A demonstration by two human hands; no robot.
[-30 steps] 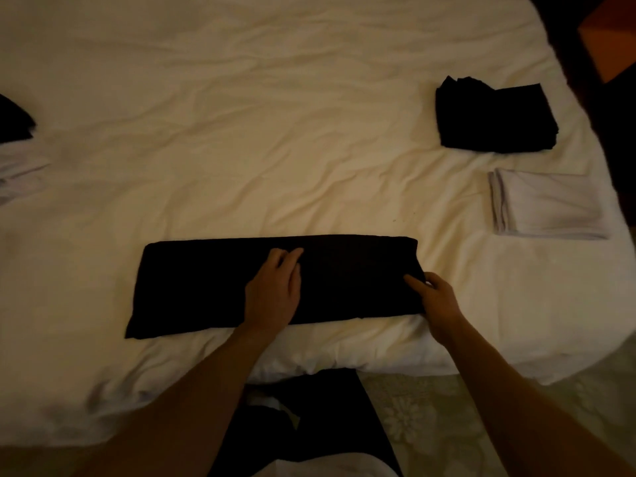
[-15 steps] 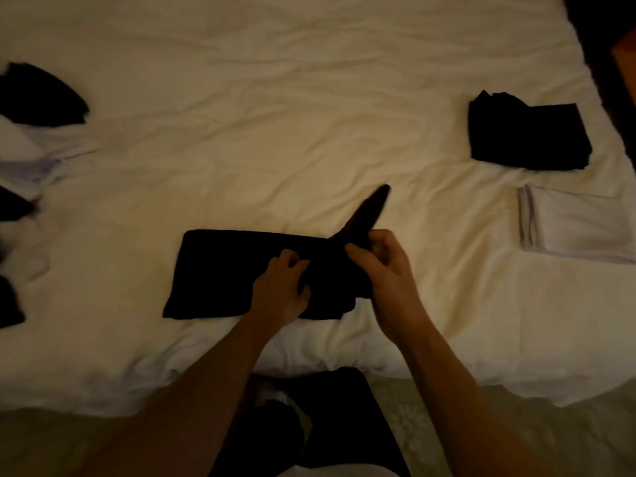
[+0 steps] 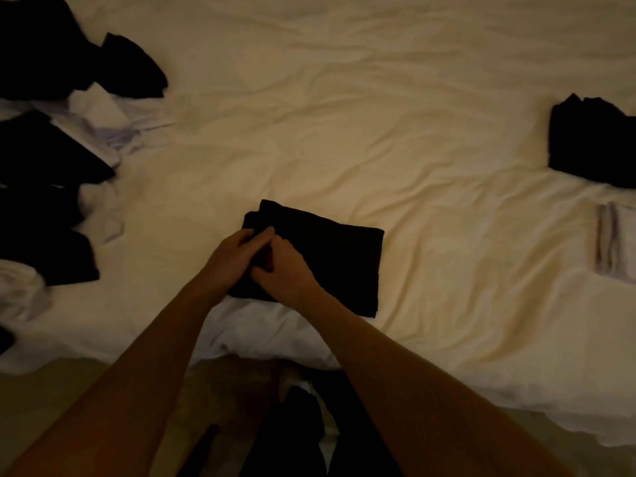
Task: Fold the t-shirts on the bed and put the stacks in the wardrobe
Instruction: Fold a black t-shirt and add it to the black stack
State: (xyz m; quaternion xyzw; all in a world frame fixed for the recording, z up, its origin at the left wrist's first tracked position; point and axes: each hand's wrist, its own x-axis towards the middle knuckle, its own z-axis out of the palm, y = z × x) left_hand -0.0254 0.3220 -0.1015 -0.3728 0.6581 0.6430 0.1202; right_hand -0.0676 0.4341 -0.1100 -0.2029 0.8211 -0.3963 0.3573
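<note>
Black t-shirt (image 3: pixel 330 259) folded into a compact rectangle near the bed's (image 3: pixel 344 132) front edge.

Left hand (image 3: pixel 234 261) and right hand (image 3: pixel 285 273) meet on its left end, fingers curled onto the cloth — whether they pinch it I cannot tell. Open sheet lies beyond; folded black stack (image 3: pixel 592 142) and white stack (image 3: pixel 616 246) at right, unfolded shirts (image 3: pixel 51 160) at left.

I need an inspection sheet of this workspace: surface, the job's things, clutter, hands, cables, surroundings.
Surface: bed with a creased cream sheet.
Job's things: folded black t-shirt at the near edge; black stack and white stack at right; unfolded black and white shirts heaped at left.
Clutter: nothing seen.
Hands: left hand and right hand grip the folded t-shirt's left end.
Cables: nothing seen.
Surroundings: floor below the bed; wardrobe not in view.
</note>
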